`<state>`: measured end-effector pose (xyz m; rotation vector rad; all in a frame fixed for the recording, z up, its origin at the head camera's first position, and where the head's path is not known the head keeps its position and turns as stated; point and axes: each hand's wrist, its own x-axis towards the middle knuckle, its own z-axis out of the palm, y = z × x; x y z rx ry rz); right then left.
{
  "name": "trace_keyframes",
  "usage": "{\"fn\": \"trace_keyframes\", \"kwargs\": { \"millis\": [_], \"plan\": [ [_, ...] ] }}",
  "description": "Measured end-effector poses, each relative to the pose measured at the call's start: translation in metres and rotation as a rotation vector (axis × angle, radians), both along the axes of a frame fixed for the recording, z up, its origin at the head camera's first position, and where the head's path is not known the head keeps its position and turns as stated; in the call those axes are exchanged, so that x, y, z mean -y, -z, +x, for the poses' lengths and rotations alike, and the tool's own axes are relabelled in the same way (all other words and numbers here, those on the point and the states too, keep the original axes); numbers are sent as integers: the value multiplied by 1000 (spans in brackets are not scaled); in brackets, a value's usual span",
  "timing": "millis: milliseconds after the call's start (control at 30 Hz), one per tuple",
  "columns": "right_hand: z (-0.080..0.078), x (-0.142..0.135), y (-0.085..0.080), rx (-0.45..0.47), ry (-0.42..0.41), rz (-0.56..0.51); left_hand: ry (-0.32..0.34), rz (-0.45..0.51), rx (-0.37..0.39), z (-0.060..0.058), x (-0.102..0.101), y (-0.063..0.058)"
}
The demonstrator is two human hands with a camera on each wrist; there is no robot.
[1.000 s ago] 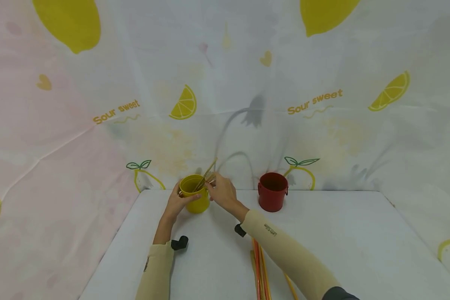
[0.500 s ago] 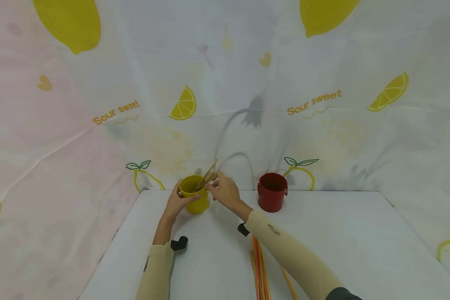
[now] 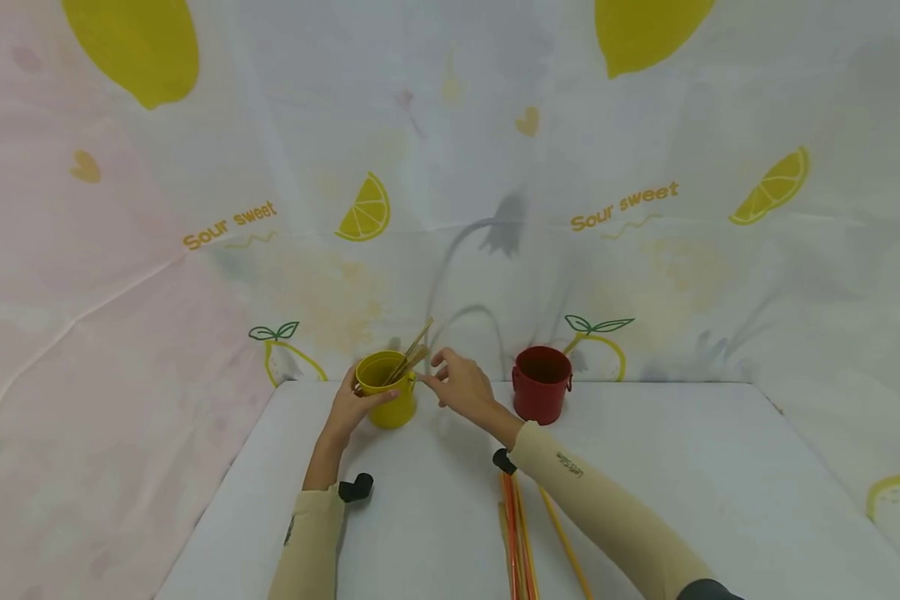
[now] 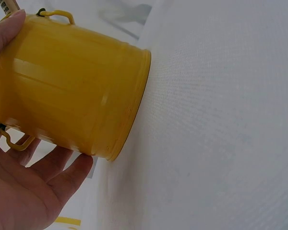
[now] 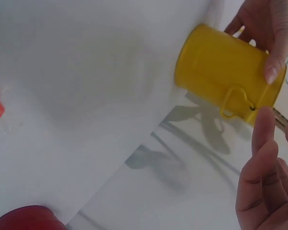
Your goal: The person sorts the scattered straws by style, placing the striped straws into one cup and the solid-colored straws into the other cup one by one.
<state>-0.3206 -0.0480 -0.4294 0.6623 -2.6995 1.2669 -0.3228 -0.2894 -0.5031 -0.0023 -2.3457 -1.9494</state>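
Note:
A small yellow bucket [image 3: 392, 410] with side handles stands upright on the white table. My left hand [image 3: 350, 408] grips it from the left, thumb across the front near the rim and fingers around the far side. Several thin tan sticks [image 3: 418, 340] lean out of its mouth to the right; dark marks show on one stick [image 4: 8, 5] in the left wrist view. Just right of the rim is my right hand [image 3: 461, 387], its fingers loosely bent and apart from the sticks in the head view. The sticks' lower ends are hidden inside the bucket.
A red bucket [image 3: 542, 387] stands to the right, near the back edge of the table. Long thin orange and red sticks [image 3: 521, 550] lie at the front, with a single orange stick [image 3: 566, 542] beside them, partly under my right forearm. A lemon-printed cloth [image 3: 450, 167] hangs behind.
My right hand has let go of the tan sticks and drawn back to the right. They now lean against the bucket's rim. My left hand keeps its grip on the yellow bucket.

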Motion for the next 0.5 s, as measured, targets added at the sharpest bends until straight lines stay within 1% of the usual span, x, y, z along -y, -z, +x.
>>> {"fn": "trace_keyframes", "kwargs": {
  "millis": [233,367,500],
  "plan": [
    [6,-9,-3,6,-36,42,5,-6,18,1,0,0],
    [10,-16,-6,1,-76,44,-2,-1,16,1,0,0],
    [16,-23,-10,-3,-109,54,8,0,20,1,0,-2]
  ]
}}
